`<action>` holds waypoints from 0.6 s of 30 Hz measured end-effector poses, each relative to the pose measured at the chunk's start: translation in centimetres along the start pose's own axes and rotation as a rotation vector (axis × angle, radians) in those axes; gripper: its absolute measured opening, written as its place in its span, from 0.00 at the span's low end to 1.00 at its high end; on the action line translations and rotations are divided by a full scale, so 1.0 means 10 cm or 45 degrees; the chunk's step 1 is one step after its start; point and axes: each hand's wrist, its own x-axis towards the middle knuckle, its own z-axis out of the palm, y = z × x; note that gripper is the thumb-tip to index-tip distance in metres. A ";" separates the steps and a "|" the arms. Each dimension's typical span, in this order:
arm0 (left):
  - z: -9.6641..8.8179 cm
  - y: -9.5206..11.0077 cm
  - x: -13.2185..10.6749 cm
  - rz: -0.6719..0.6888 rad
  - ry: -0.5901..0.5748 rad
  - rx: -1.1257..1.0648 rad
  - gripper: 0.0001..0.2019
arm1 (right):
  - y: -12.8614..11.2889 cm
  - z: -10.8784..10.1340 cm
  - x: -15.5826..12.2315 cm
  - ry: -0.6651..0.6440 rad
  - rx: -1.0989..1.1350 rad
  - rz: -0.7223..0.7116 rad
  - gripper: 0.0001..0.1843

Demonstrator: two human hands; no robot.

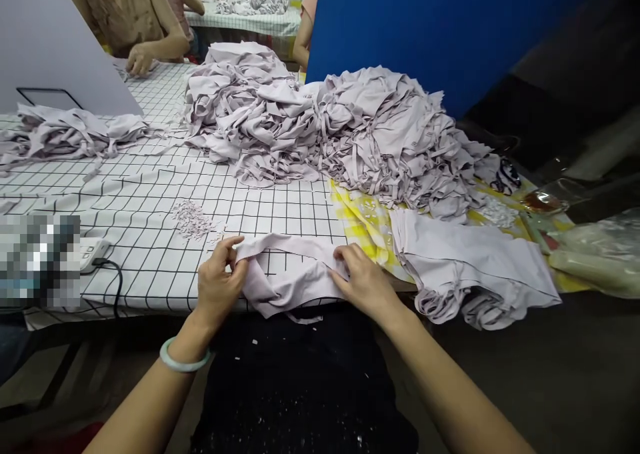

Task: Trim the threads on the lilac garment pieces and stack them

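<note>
A pale lilac garment piece (287, 274) lies at the near edge of the table, partly hanging over it. My left hand (219, 284) pinches its left end between thumb and fingers; a light green bangle (181, 361) sits on that wrist. My right hand (361, 281) grips the right end of the same piece, fingers curled on the cloth. A folded stack of the same lilac fabric (470, 267) rests just right of my right hand.
A big heap of lilac garments (330, 124) fills the table's middle; a smaller pile (70, 134) lies far left. Small cut scraps (193, 217) dot the checked tablecloth (150, 194). A white charger with black cable (95, 251) sits left. Other people work behind; a blue board (425, 21) stands right.
</note>
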 end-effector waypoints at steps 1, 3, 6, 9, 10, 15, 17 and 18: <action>-0.02 0.00 0.03 0.024 -0.028 0.011 0.15 | 0.09 0.13 0.04 0.079 -0.103 0.001 0.08; -0.06 0.01 0.13 0.058 0.019 0.030 0.15 | 0.22 0.29 0.08 0.240 -0.216 -0.030 0.09; -0.14 0.01 0.19 0.183 0.240 0.038 0.16 | 0.31 0.28 0.01 0.553 -0.264 -0.074 0.09; -0.19 -0.05 0.04 0.323 0.228 0.108 0.17 | 0.35 0.20 -0.19 0.598 -0.326 -0.145 0.09; -0.20 -0.09 -0.04 0.335 0.165 0.139 0.17 | 0.36 0.18 -0.26 0.534 -0.358 -0.164 0.09; -0.38 -0.24 -0.30 0.254 -0.481 0.154 0.17 | 0.37 0.07 -0.52 0.086 -0.302 -0.170 0.11; -0.43 -0.27 -0.28 0.193 -0.617 0.175 0.16 | 0.34 0.01 -0.51 -0.054 -0.194 -0.137 0.10; -0.42 -0.28 -0.25 0.172 -0.636 0.190 0.16 | 0.32 -0.01 -0.49 -0.102 -0.130 -0.093 0.07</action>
